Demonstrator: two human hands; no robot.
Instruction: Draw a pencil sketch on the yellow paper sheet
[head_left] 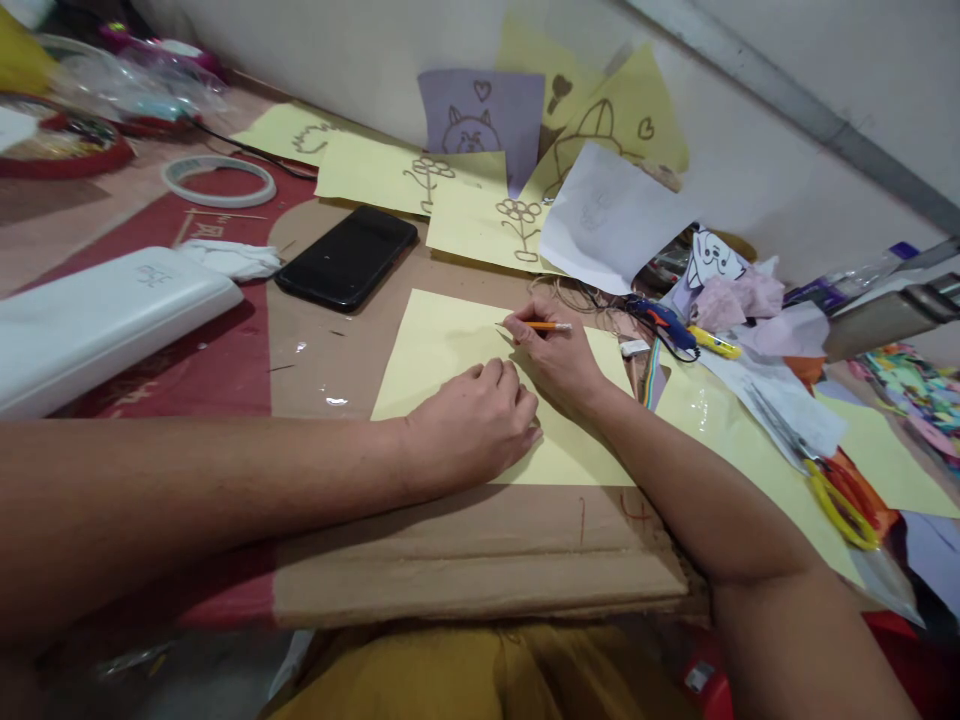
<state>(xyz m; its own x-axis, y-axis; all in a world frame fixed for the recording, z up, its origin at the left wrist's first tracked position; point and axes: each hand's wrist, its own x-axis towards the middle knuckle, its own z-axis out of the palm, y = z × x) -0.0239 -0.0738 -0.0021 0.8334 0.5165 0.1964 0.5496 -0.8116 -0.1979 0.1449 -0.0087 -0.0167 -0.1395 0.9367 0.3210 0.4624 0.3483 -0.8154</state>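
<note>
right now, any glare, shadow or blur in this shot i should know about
In the head view, soft shadows fall beside the left hand on the yellow sheet; in the head view, small bright glints show on the cardboard left of that sheet; also in the head view, the colourful pile at the right edge looks soft.

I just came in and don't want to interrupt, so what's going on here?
A person's right hand holds a pencil with its tip at a yellow sheet, while the left hand rests on the same sheet. No drawing can be made out on the part that shows. Just beyond lie papers with flower drawings, and a black phone lies to the left.
</note>
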